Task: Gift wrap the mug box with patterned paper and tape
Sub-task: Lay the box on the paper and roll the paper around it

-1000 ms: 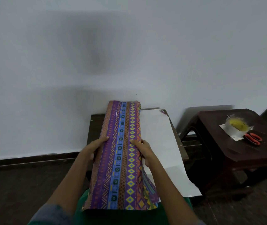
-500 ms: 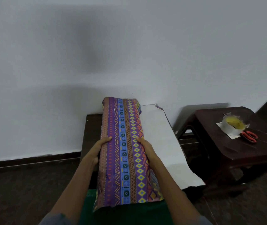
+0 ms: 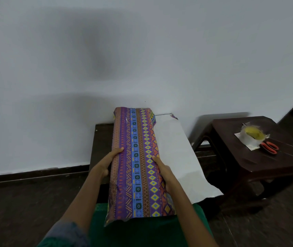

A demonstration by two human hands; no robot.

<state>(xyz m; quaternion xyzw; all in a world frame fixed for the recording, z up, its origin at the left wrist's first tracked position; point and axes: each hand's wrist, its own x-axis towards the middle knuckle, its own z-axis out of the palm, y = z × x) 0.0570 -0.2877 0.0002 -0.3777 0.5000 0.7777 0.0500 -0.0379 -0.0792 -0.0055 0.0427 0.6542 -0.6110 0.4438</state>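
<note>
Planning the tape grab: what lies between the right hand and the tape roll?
In the head view, between the right hand and the tape roll: white paper underside, then a floor gap, then bare side table.

Long parcel in purple, blue and orange patterned paper (image 3: pixel 138 161) at centre, flanked by left hand (image 3: pixel 104 166) and right hand (image 3: pixel 163 171); roll of clear tape (image 3: pixel 251 137) at 3 o'clock.
</note>
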